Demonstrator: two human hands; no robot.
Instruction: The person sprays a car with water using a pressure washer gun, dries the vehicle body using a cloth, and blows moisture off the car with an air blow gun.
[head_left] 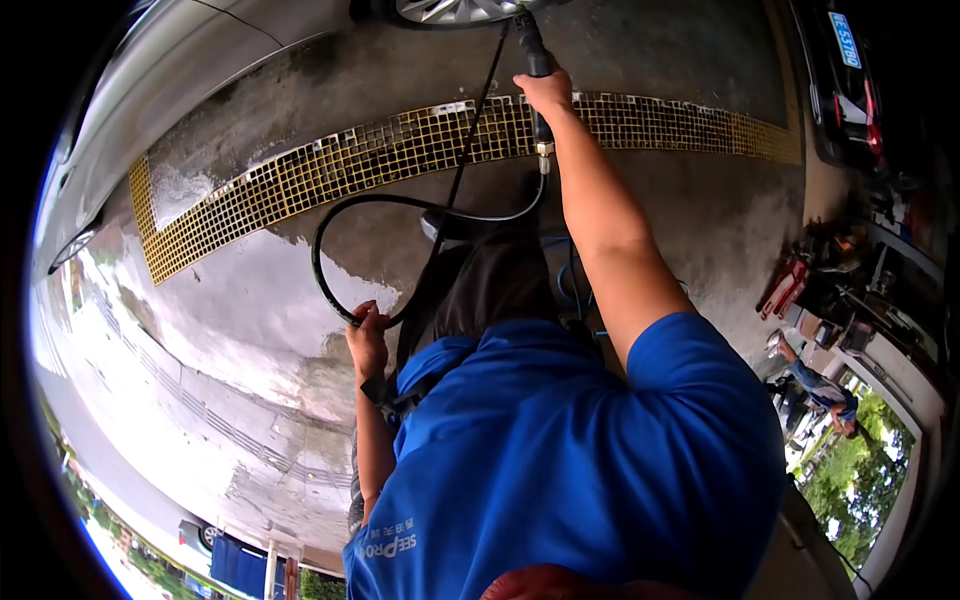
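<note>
My right hand [548,92] is stretched forward, its fingers wrapped round a black pressure washer gun [535,50]. The gun points towards a car wheel [455,10] at the top of the view; its nozzle end overlaps the wheel's lower edge. From a metal fitting [544,150] at the gun's rear, a black hose [340,205] loops left and down. My left hand [368,340] is closed round this hose near my left side, below the loop. Whether the gun's trigger is pressed is hidden. No spray can be made out.
A yellow-edged floor grating [330,160] crosses the wet concrete floor [270,270]. A silver car [150,110] stands at the upper left, a dark car [850,100] at the upper right. Tools and a red floor jack [785,288] lie at right, near another person [825,392].
</note>
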